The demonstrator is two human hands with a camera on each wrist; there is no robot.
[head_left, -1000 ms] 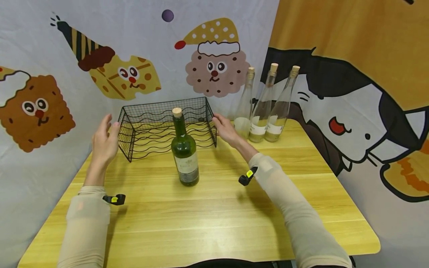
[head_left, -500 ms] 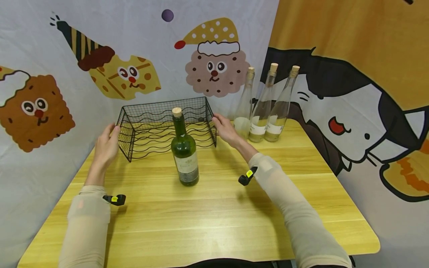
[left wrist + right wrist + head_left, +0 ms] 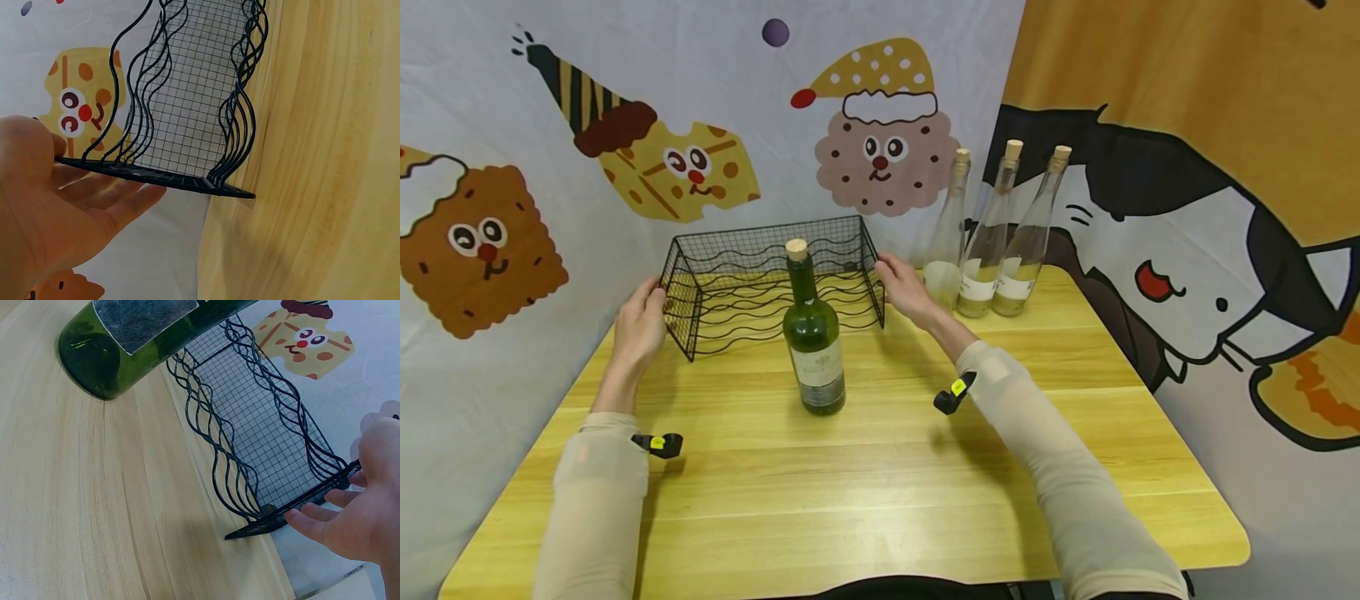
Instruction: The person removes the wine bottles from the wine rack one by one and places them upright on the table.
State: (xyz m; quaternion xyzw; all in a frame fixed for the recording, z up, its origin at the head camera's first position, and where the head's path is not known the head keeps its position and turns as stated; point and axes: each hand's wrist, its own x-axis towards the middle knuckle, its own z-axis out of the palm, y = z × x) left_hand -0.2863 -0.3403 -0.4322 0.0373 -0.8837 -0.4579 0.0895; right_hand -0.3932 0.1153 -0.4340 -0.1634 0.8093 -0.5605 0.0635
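Note:
A black wire wine rack (image 3: 767,248) with wavy rails stands toward the back of the table. My left hand (image 3: 638,321) grips its left end panel: in the left wrist view the thumb hooks over the panel's edge (image 3: 150,175) while the fingers lie along the outer side. At the opposite end, my right hand (image 3: 912,292) holds the right panel by its upper edge, fingers against the outside in the right wrist view; its thumb is mostly hidden. Upright in front of the rack is a corked green wine bottle (image 3: 815,337) with a pale label, touched by neither hand.
Three clear corked bottles (image 3: 981,283) with white labels stand close together to the right of the rack, near my right hand. A cartoon-printed cloth (image 3: 715,50) hangs right behind the wooden table (image 3: 865,483).
My left hand has moved in to the rack's left end, its thumb and fingers closing onto the panel. The right hand, rack and bottles have stayed put.

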